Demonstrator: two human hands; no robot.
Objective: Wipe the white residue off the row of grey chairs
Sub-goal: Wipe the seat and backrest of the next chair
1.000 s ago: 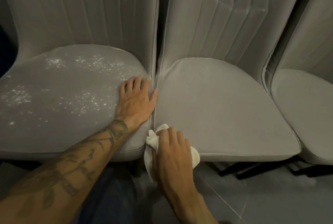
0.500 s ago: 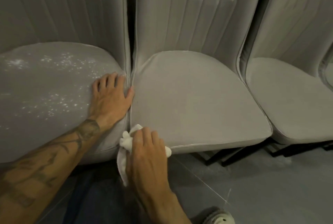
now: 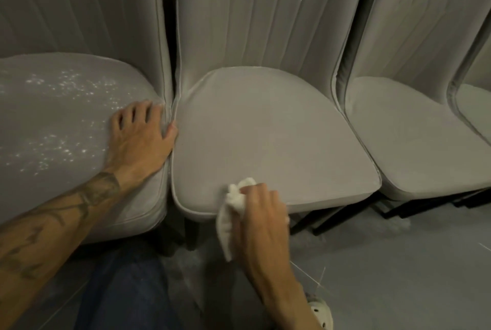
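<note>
dim, soft indoor light; faint motion blur; wide-angle bending at the edges

right hand sliding the white cloth rightward, leaving the front-left corner of the middle seat, now reaching its mid front edge

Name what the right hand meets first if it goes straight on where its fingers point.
Probably the middle chair's backrest: the right hand, gripping the white cloth, has only bare seat ahead. Depth unclear.

Four grey upholstered chairs in a row: left chair, middle chair, right chair, far-right chair. White residue on one seat only. One crumpled white cloth. Two bare hands: left hand, right hand. One white perforated shoe.
</note>
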